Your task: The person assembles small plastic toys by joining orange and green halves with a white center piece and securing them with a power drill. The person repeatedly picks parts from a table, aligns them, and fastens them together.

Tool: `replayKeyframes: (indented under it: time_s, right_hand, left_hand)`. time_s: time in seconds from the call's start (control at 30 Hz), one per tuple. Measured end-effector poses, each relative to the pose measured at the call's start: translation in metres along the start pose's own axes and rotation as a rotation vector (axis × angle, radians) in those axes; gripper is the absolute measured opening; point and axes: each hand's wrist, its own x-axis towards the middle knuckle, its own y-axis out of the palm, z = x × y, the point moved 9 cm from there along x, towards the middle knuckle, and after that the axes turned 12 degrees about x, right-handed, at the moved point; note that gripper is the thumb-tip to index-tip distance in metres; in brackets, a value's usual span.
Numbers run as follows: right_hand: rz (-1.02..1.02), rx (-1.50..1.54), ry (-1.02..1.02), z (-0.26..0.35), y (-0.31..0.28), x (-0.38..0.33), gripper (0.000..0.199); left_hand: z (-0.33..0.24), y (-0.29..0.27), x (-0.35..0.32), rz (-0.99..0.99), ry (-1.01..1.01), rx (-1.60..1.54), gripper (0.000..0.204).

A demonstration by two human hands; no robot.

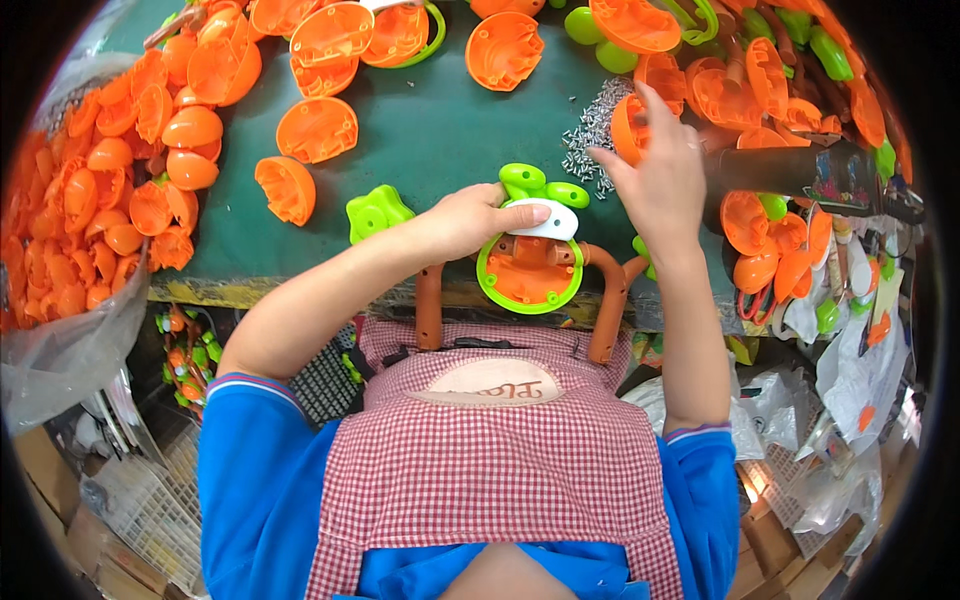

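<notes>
My left hand (478,222) grips a plastic toy assembly, its thumb pressing on a white oval piece (545,219). The assembly has a round orange shell (528,279) inside a lime-green ring, green lobes (523,180) on top, and brown bent tubes (606,290) at its side. My right hand (663,165) is over the bench, thumb and index finger spread apart, nothing visible held. Beside its thumb lie a heap of small silver screws (590,140) and an orange half shell (628,130). Its other fingers are partly hidden.
A green bench top (420,140) bears several orange half shells (316,130) and a green flower-shaped piece (378,213). Orange shells (85,200) are heaped at left. More orange and green parts crowd the right, where what looks like another person's dark printed sleeve (800,178) reaches in.
</notes>
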Motion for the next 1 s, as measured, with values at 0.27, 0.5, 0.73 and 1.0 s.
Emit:
replayKeyframes:
  time_s: [0.27, 0.5, 0.73, 1.0]
  right_hand:
    - [0.093, 1.431, 0.534, 0.016, -0.005, -0.043, 0.083]
    - [0.250, 0.670, 0.278, 0.039, 0.006, -0.101, 0.084]
    - [0.363, 0.452, -0.369, 0.065, 0.011, -0.085, 0.067]
    - [0.231, 0.367, -0.265, 0.072, 0.013, -0.101, 0.071]
  left_hand:
    - [-0.007, -0.003, 0.000, -0.002, -0.058, 0.165, 0.056]
    - [-0.005, -0.001, -0.005, -0.010, -0.155, 0.174, 0.060]
    - [-0.010, -0.002, -0.008, -0.074, -0.007, 0.050, 0.069]
    - [-0.009, -0.005, -0.006, -0.108, -0.012, 0.138, 0.071]
